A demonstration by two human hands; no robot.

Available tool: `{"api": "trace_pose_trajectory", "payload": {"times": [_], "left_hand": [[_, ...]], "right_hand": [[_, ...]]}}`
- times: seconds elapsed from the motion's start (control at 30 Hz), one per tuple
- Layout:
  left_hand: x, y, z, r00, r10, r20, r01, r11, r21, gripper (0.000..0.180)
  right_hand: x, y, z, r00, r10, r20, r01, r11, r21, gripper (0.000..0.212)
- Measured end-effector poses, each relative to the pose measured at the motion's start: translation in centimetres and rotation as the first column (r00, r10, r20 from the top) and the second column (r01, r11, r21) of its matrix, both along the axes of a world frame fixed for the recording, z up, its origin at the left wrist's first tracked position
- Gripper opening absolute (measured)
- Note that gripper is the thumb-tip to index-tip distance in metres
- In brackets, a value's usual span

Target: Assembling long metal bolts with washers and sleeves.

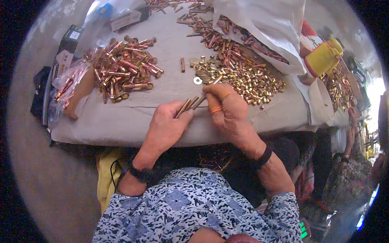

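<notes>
My left hand (pixel 164 124) is closed around several slim brass-coloured bolts (pixel 187 105), which stick up between thumb and fingers. Against the tip of one of them, my right hand (pixel 229 108) is pinched, with orange bands on its fingers. A gold-coloured piece shows just above those fingertips, too small to name. Beyond the hands lie a flat washer (pixel 197 80), a short row of stacked washers (pixel 204 75) and a single metal sleeve (pixel 182 65). To the right spreads a heap of gold-coloured nuts (pixel 259 83).
Expansion bolts with nuts form a large pile (pixel 125 69) at the left, by a cardboard flap (pixel 79 95). Metal sleeves (pixel 227 48) spill from a white sack (pixel 263 24) at the back. A yellow container (pixel 324 58) stands at the right. Another person's arm (pixel 351 133) shows far right.
</notes>
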State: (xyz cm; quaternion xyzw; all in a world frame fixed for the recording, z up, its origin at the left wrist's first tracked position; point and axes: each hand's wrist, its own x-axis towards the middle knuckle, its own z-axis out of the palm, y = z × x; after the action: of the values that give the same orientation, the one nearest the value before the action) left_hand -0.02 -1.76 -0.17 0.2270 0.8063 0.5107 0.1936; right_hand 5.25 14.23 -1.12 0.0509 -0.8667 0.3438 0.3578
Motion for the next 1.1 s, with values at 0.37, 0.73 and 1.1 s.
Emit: {"api": "trace_pose_trajectory", "payload": {"times": [0.37,0.73,1.1], "left_hand": [[0.4,0.5,1.1,0.818,-0.086,0.569,-0.166,0.912,0.375,0.016],[0.1,1.6,0.2,0.922,-0.072,0.38,-0.033,0.964,0.264,0.016],[0.5,1.5,0.5,0.912,-0.08,0.402,-0.023,0.97,0.243,0.016]], "right_hand": [[1.0,0.9,0.6,0.977,0.213,0.0,-0.211,0.968,0.133,0.038],[-1.6,13.0,0.9,0.842,-0.48,-0.248,0.539,0.711,0.453,0.038],[-1.8,16.1,-0.2,0.749,-0.61,0.258,0.427,0.743,0.515,0.024]]}}
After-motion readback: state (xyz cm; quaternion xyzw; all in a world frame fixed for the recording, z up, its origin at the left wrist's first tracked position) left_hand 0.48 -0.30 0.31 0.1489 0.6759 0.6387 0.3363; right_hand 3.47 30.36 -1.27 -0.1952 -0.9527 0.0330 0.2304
